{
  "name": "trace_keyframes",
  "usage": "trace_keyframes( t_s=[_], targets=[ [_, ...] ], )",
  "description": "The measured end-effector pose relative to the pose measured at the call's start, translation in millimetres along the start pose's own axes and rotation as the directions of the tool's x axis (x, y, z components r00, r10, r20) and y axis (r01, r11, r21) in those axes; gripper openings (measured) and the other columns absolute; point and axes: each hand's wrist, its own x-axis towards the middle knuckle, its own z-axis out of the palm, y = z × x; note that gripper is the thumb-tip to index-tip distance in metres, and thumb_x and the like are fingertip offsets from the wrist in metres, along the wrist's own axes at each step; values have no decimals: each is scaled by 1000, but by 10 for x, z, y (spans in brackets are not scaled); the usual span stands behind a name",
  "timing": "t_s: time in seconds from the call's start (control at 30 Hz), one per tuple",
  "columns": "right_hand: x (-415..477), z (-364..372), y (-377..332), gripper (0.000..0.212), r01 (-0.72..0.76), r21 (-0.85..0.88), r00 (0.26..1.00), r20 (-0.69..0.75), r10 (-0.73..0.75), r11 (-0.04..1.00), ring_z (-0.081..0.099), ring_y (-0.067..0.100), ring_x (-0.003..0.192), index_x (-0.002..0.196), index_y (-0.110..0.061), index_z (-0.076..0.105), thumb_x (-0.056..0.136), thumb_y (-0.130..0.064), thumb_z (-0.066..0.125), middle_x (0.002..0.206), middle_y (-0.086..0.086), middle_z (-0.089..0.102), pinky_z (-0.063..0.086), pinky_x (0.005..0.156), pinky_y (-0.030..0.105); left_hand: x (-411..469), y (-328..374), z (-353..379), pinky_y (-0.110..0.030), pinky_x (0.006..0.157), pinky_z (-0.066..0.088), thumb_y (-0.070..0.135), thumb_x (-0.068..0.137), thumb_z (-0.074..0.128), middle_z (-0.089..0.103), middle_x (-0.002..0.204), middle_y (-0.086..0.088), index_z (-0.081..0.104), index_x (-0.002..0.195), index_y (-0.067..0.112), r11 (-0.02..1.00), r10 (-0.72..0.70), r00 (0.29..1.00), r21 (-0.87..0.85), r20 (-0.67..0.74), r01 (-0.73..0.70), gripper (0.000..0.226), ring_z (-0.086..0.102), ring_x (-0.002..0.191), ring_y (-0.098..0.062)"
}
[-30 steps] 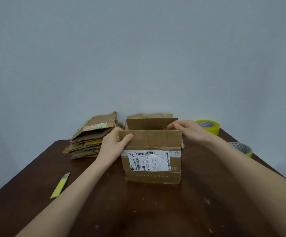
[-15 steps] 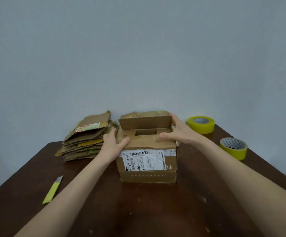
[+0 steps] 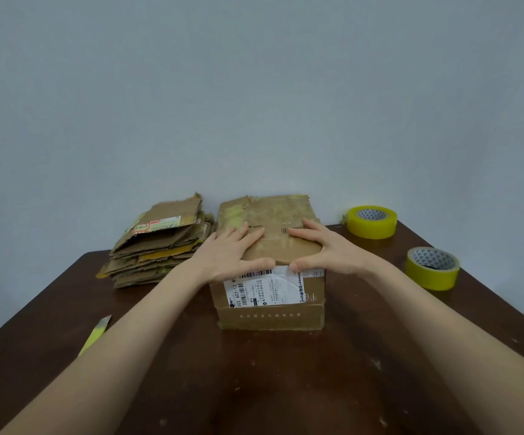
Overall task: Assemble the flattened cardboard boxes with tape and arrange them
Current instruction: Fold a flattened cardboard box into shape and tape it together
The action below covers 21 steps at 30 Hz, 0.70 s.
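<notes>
One box [image 3: 270, 296] is formed so far, standing on the table [image 3: 254, 387] with its top flaps folded down. Your left hand [image 3: 229, 255] and right hand [image 3: 326, 249] lie flat on those flaps, fingers spread and pressing, thumbs along the front edge, grasping nothing. Whether the seam under your palms carries fresh tape is hard to tell; I judge it unsealed. Left of the box, a stack of flattened boxes [image 3: 157, 246] waits, so most of the work is left. Right of the box sit two tape rolls [image 3: 372, 222]; the knife [image 3: 96, 335] lies front-left of the box.
</notes>
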Motion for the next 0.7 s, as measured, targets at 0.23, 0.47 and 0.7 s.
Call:
trace_keyframes(
  t_s=[0.23, 0.47, 0.7],
  targets=[
    [11, -3, 6, 77, 13, 48, 1000, -9, -12, 999, 21, 10, 144, 139, -40, 47, 71, -41, 82, 159, -14, 16, 26, 116, 37, -116, 78, 46, -49, 118, 12, 90, 66, 8, 7, 161, -4, 2, 150, 40, 995, -63, 998, 78, -23, 64, 99, 7, 147, -23],
    [48, 93, 31, 67, 35, -16, 996, -80, -37, 999, 25, 8, 140, 139, -35, 47, 78, -45, 74, 155, -16, 24, 24, 115, 33, -126, 73, -33, -52, 117, 7, 71, 88, 26, 5, 161, -2, 2, 150, 43, 995, -51, 999, 91, 17, 50, 72, 5, 147, -19],
    [-61, 181, -75, 57, 41, -53, 979, -197, -51, 998, 38, 11, 133, 134, -29, 55, 81, -45, 71, 146, -9, 42, 31, 113, 37, -40, 416, -114, -53, 114, 18, 54, 86, 47, 8, 161, -4, 5, 152, 29, 996, -28, 1000, 90, 6, 28, 82, 15, 145, -25]
  ],
)
